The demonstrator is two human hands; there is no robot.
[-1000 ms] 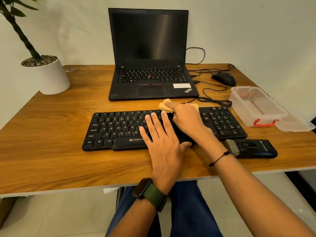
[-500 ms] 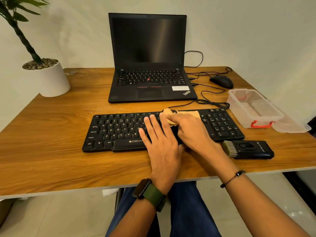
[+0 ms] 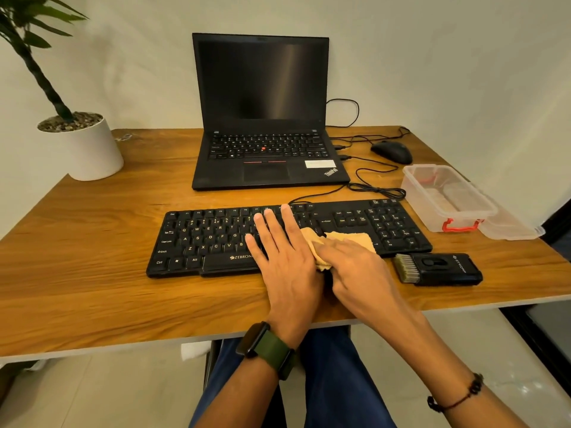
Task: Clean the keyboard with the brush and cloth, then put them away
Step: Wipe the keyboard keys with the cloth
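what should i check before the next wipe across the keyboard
1. Left hand flat on the keyboard, steadying it: ok.
2. Right hand pressing the cloth onto the keys: ok.
3. Brush on the table beside the keyboard, off the keys: ok.
4. Plastic box open, ready for putting away: ok.
5. Keyboard cable clear of the hands: ok.
6. Keys free of dust: cannot tell.
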